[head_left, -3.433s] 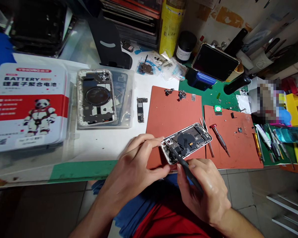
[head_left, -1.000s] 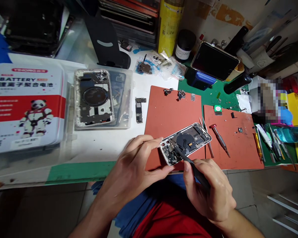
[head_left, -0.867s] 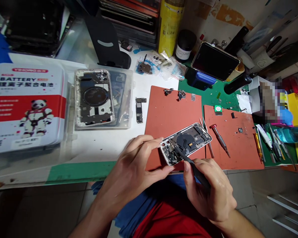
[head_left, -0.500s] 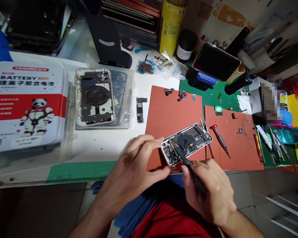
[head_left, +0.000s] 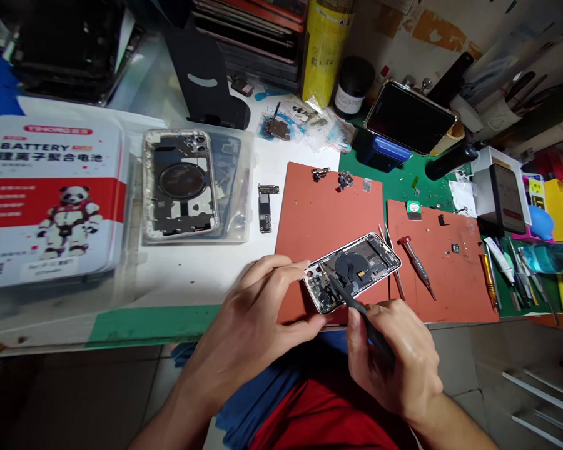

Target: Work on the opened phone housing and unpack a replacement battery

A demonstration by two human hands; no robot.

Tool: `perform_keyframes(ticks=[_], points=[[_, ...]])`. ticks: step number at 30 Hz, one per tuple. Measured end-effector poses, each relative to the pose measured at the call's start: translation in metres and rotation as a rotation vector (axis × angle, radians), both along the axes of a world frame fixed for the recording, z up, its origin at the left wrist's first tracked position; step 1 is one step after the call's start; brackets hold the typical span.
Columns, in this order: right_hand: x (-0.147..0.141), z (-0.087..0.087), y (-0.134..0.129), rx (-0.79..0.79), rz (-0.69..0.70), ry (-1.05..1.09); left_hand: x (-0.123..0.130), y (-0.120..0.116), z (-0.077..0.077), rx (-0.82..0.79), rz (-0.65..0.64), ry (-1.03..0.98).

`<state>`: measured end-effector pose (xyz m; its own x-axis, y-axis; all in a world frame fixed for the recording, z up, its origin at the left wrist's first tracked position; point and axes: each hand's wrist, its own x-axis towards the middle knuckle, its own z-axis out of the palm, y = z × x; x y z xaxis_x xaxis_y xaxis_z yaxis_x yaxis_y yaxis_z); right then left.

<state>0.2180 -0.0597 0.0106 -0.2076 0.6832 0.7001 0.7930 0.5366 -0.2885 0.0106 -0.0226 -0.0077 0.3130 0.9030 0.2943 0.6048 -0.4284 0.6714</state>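
Observation:
An opened phone housing point(head_left: 370, 269), with a dark round coil and small parts inside, lies slanted at the front of the red-brown mat. My left hand point(head_left: 258, 319) grips its left end, fingertips at the upper corner and thumb by the lower edge. In my right hand point(head_left: 398, 356) is a slim dark-handled tool point(head_left: 363, 315), pinched between thumb and fingers. Its narrow end points down into the left part of the housing; the exact contact is too small to make out. A screwdriver point(head_left: 417, 269) and tweezers point(head_left: 394, 269) lie to the right of the housing.
Left of the mat point(head_left: 328, 219) lies a logic board point(head_left: 265, 209). Another phone housing point(head_left: 182, 181) rests on a clear plastic box point(head_left: 237, 187), beside a battery tin point(head_left: 51, 200). A phone on a stand point(head_left: 410, 119) and a yellow can point(head_left: 326, 50) stand behind. More tools point(head_left: 516, 269) lie right.
The right hand and its tool have shifted very slightly, the tool's end still inside the housing. My left hand and the housing stay practically in place.

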Motion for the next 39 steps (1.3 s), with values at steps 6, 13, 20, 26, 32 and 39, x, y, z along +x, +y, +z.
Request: perform_keyframes(ticks=[6,13,20,26,32,39], points=[[-0.002,0.003,0.000,0.013,-0.020,-0.021,0.000,0.000,0.001,0.003,-0.002,-0.007],[-0.003,0.002,-0.001,0.044,-0.051,-0.060,0.001,0.001,0.000,-0.012,-0.010,-0.001],[-0.001,0.003,0.000,-0.015,-0.013,-0.065,0.000,-0.002,0.001,-0.002,-0.014,-0.007],[0.001,0.011,0.000,-0.051,-0.014,-0.139,0.000,0.000,0.002,0.003,-0.022,-0.009],[-0.001,0.007,0.001,-0.020,-0.004,-0.120,0.001,0.002,0.001,0.000,-0.006,-0.002],[-0.003,0.023,-0.008,-0.104,-0.020,0.021,-0.003,0.000,-0.004,0.059,0.004,0.038]])
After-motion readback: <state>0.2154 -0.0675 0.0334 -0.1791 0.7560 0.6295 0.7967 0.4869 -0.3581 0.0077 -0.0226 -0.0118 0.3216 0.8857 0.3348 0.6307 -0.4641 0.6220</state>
